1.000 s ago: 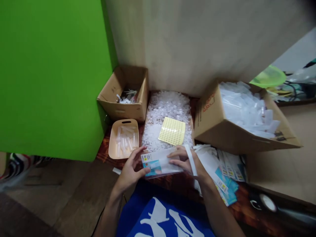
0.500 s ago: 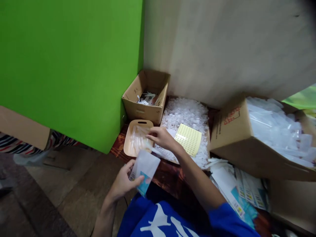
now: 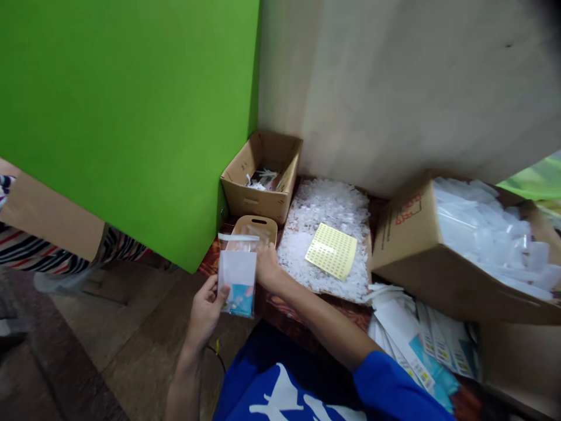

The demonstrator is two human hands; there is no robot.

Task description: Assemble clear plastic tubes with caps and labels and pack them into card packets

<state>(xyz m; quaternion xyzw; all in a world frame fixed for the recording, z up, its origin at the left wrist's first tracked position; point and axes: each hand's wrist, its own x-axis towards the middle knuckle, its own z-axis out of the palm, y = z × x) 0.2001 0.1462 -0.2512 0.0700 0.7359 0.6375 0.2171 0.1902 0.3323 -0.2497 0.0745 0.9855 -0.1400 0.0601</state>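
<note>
A clear pouch with a white and blue card inside stands upright, its white-edged top facing away from me. My left hand grips the pouch's lower left side between thumb and fingers. Just right of the pouch is my right hand, partly hidden behind its edge; whether the fingers hold anything is hidden. Behind both lies a tan tray with clear plastic pieces in it, mostly covered by the pouch and hand.
A cardboard box stands behind the tray. Small clear pieces fill a flat box, with a yellow sticker sheet on top. At right are a large carton of plastic pouches and a pile of filled packets. A green panel rises left.
The pouch has swung upright and moved left in my left hand, its clear top now showing. My right hand has come down and left, closer to the pouch.
</note>
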